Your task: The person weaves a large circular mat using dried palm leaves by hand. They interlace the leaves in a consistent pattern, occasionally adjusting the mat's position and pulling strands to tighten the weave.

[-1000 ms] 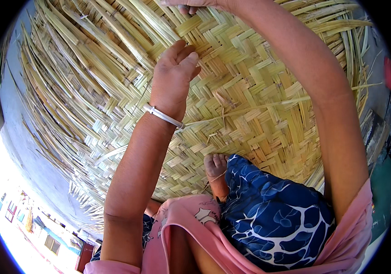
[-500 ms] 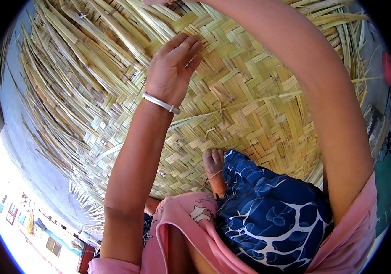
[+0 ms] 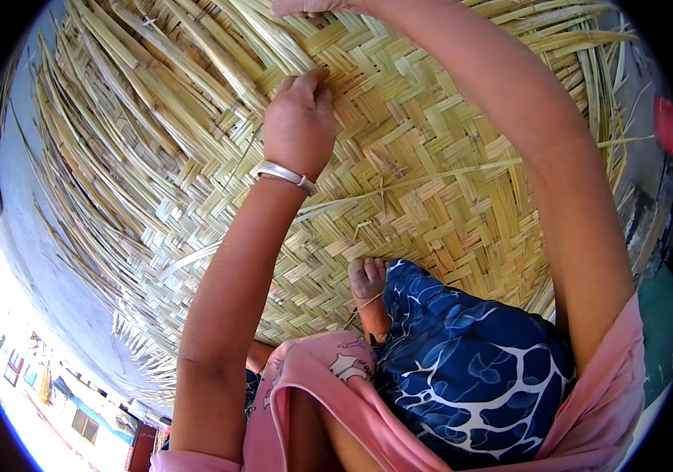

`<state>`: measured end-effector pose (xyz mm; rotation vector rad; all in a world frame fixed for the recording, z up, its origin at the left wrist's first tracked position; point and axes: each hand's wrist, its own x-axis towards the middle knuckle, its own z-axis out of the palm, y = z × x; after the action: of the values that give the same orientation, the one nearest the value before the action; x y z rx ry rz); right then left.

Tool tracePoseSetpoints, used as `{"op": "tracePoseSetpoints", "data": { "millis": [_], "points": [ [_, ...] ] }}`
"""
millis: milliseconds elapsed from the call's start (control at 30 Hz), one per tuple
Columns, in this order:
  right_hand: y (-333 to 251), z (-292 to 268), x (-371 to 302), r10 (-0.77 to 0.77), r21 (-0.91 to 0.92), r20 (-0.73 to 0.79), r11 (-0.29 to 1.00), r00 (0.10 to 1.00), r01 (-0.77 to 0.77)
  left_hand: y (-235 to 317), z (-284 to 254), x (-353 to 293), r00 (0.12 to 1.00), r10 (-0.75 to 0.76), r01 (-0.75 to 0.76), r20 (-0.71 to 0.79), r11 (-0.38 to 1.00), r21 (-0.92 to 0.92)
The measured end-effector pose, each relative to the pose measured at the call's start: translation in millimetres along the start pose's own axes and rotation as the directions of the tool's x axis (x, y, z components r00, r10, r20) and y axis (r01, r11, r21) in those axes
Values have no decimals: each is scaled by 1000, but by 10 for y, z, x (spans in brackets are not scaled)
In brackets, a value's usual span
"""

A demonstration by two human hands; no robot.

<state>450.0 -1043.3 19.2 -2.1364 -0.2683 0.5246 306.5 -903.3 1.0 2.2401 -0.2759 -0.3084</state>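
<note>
A large woven mat (image 3: pixel 431 204) of pale yellow-green flattened reed strips spreads in front of me in a zigzag weave. My left hand (image 3: pixel 299 122), with a silver bangle (image 3: pixel 285 177) at the wrist, is at the weave's far left edge. Its back faces up and its fingers are curled down; what they hold, if anything, is hidden. At the top edge of the picture my right hand (image 3: pixel 309 6) reaches over the same border, mostly cut off, so its grip does not show. Loose unwoven reed strips (image 3: pixel 140 86) fan out from the weave to the upper left.
My bare foot (image 3: pixel 366 279) rests on the mat, beside blue patterned cloth (image 3: pixel 470 370) over my leg. One long loose strip (image 3: pixel 423 175) lies across the weave. Grey ground (image 3: pixel 38 228) borders the mat at left. A red object (image 3: pixel 671 134) lies at far right.
My left hand has turned from palm showing to back up, and its fingers have curled down. The right hand has moved slightly to the right along the top edge.
</note>
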Motion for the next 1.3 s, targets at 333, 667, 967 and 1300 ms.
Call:
{"op": "tracePoseSetpoints", "data": {
  "millis": [333, 667, 967, 1300],
  "points": [
    [90, -89, -22, 68, 369, 166, 921, 984, -126, 174, 25, 3, 998, 38, -47, 46, 973, 228],
    [19, -94, -115, 55, 289, 46, 955, 997, -65, 187, 20, 216, 977, -204, 199, 67, 977, 78],
    [2, -109, -149, 4, 282, 61, 959, 998, -21, 178, 10, 247, 963, -255, 250, 85, 966, 59],
    [81, -90, -145, 6, 269, 93, 963, 996, -31, 152, -2, 290, 962, -244, 236, 127, 969, 74]
  ]
}}
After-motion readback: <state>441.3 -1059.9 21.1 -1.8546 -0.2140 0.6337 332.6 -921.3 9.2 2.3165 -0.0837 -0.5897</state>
